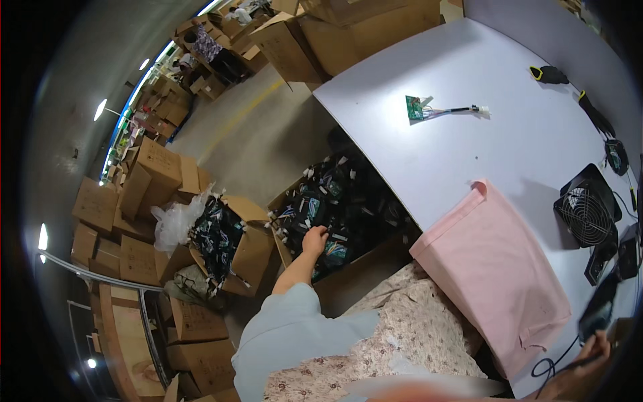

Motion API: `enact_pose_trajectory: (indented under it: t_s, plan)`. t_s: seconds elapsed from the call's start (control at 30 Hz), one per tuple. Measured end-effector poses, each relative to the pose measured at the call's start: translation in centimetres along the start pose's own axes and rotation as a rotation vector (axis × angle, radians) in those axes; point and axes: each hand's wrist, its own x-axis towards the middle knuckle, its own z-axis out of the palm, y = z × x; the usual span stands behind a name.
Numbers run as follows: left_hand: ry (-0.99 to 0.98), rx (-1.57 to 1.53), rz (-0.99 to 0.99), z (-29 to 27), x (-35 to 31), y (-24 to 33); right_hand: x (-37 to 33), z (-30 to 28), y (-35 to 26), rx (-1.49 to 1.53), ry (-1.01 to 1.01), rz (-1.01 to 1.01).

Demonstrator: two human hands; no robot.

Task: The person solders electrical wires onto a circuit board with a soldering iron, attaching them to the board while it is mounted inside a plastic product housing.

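My left hand (314,241) reaches down into an open cardboard box (348,276) full of black electronic units (312,209) with green circuit boards and loose wires. Its fingers are curled among the units; what lies between them is hidden. At the lower right edge my right hand (592,351) is closed around the lower end of a dark, elongated corded tool (598,309). The tool's black cable (544,367) loops beside this hand. A green circuit board (414,108) with a wire bundle and white connectors lies on the white table (402,157).
A pink cloth (492,261) hangs over the table's near edge. A black fan (585,211) and black corded items (596,114) line the right side. Left of me stands another box of black units (218,238) with clear plastic. Stacked cartons (157,167) and people (211,50) are farther off.
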Motion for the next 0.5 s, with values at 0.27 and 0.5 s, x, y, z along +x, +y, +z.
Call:
enact_pose_trajectory:
  t_s: [0.27, 0.5]
  plan:
    - [0.591, -0.304, 0.408, -9.4, 4.2, 8.7, -4.2, 10.5, -2.0, 0.539, -0.361, -0.010]
    - [0.318, -0.308, 0.983, -18.3, 11.6, 31.4, -4.4, 11.6, -1.1, 0.597, -0.315, 0.136]
